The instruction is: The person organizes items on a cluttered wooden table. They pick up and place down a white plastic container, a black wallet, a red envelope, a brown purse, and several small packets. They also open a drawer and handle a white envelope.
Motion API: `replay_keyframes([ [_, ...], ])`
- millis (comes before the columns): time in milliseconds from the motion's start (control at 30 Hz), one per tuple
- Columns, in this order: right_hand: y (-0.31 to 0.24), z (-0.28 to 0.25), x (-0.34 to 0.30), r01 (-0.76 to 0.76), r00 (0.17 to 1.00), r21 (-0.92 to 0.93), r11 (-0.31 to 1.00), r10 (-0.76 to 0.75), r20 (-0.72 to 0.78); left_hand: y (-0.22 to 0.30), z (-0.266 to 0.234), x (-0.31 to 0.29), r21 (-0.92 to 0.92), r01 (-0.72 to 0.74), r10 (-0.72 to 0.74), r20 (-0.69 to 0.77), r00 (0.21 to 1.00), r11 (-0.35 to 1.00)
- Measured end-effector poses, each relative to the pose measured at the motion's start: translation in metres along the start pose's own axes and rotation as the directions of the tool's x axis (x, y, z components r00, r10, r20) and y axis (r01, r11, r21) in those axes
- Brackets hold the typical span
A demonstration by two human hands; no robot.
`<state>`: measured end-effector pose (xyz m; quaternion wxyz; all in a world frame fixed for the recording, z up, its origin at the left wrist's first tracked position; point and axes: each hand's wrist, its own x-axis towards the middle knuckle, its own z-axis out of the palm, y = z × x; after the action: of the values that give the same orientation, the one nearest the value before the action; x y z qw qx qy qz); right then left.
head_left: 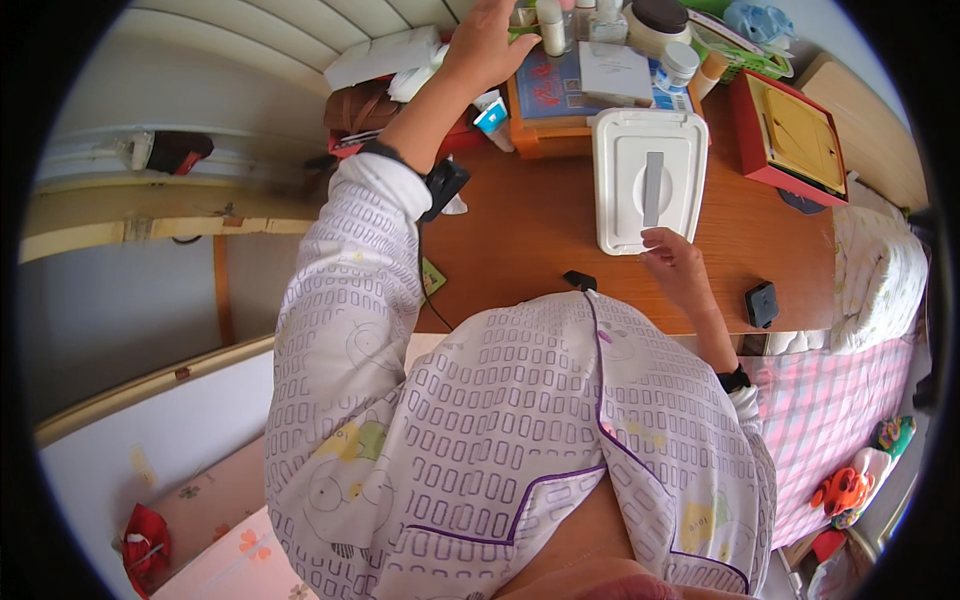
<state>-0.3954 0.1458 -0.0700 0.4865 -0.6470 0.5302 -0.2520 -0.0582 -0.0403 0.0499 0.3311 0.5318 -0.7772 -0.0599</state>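
On the brown desk stands a white lidded box (612, 150) with a grey handle strip (653, 190) on its lid. My right hand (677, 270) is at the box's near edge, fingers loosely bent, their tips by the strip's lower end; I see nothing held in it. My left hand (485, 48) is stretched far forward, thumb spread away from the fingers, beside a small white bottle (551, 28). The upper picture edge cuts off some of its fingertips, and nothing shows in its grip.
Jars and bottles crowd the desk's back around a large dark-lidded jar (657, 22). An orange-sided organiser (555, 140) lies behind the box. A red box (748, 125) holding yellow folders is at the right. A small black device (761, 304) sits near the front edge.
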Motion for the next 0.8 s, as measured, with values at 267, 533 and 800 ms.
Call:
replay_keyframes([
  [267,0.014,0.003,-0.001,-0.003,0.997,-0.018,1.0,0.004,0.077,-0.034,-0.047,-0.139,-0.025,0.16,-0.162,-0.183,0.97,0.987],
  [533,0.016,0.01,-0.002,0.004,0.993,-0.023,1.0,-0.002,0.122,-0.058,-0.031,-0.262,0.007,0.56,-0.56,-0.016,0.829,0.829],
  [800,0.014,0.014,-0.01,0.046,0.988,-0.045,0.998,-0.038,0.152,-0.032,0.033,-0.289,0.006,0.43,-0.427,0.138,0.894,0.903],
])
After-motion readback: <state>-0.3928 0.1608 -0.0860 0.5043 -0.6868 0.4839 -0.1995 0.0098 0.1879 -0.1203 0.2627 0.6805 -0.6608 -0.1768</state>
